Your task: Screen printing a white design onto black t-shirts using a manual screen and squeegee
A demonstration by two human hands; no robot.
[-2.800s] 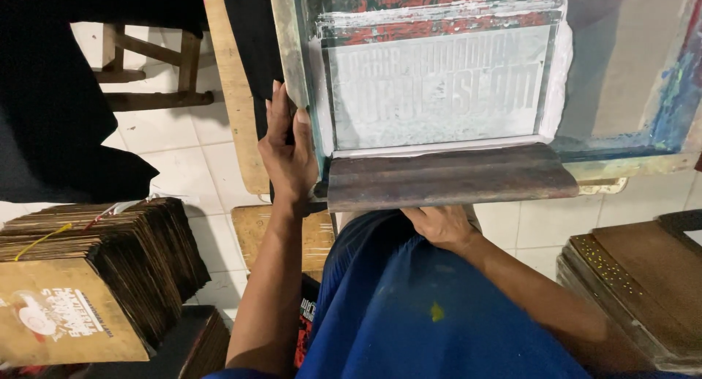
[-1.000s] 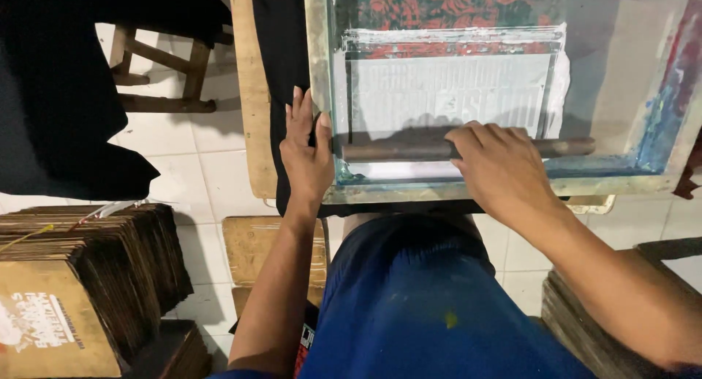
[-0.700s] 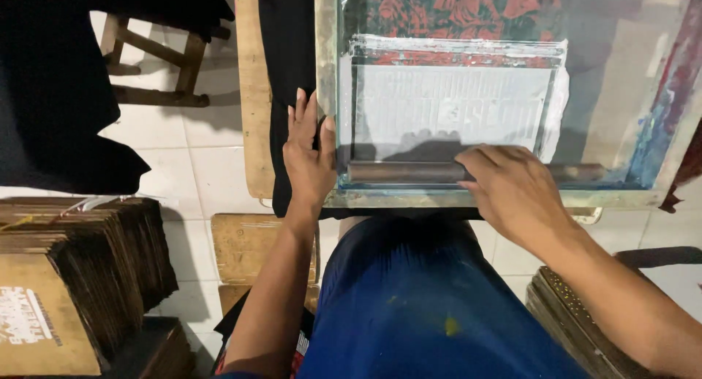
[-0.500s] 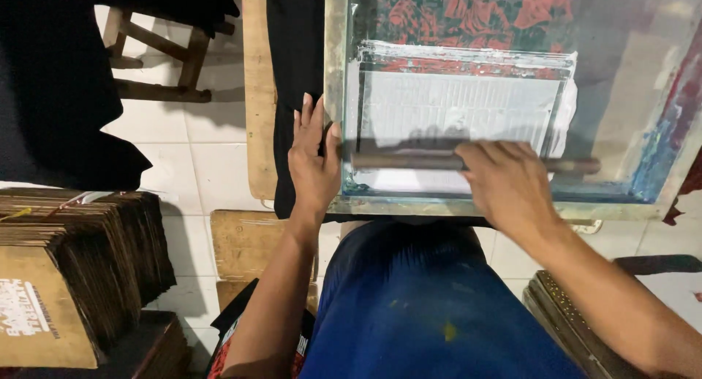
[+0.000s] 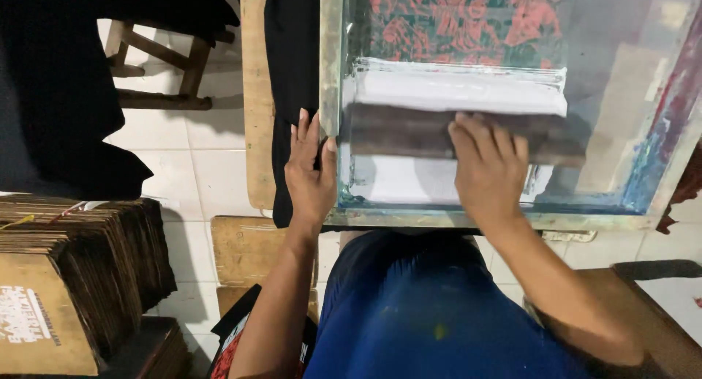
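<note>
Squarely under the camera lies a screen-printing frame (image 5: 333, 94) with a pale, paint-smeared rim, resting on a narrow wooden desk (image 5: 256, 101); the right hand (image 5: 486, 170) is spread flat over a long dark squeegee (image 5: 409, 130), fingers curled onto its top and gripping it, the blade lying across the mesh from left to right; a band of white ink (image 5: 457, 86) sits on the mesh just beyond the squeegee, and a paler printed patch (image 5: 402, 181) shows on the near side of it; farther off on the mesh there is a red and green mottled stain (image 5: 468, 20). The left hand (image 5: 311, 170) lies open and flat, fingers stretched out and holding nothing, pressing on the left rail of the frame with its palm partly over a black cloth (image 5: 292, 64) that hangs down between frame and desk. To the near left a stack of brown cardboard sheets (image 5: 80, 262) stands on edge, one with a white print facing the camera; a wooden stool (image 5: 164, 64) stands on the white tiled floor (image 5: 194, 167) at the far left, partly under more dark fabric; the person's blue garment (image 5: 431, 313) fills the near centre.
</note>
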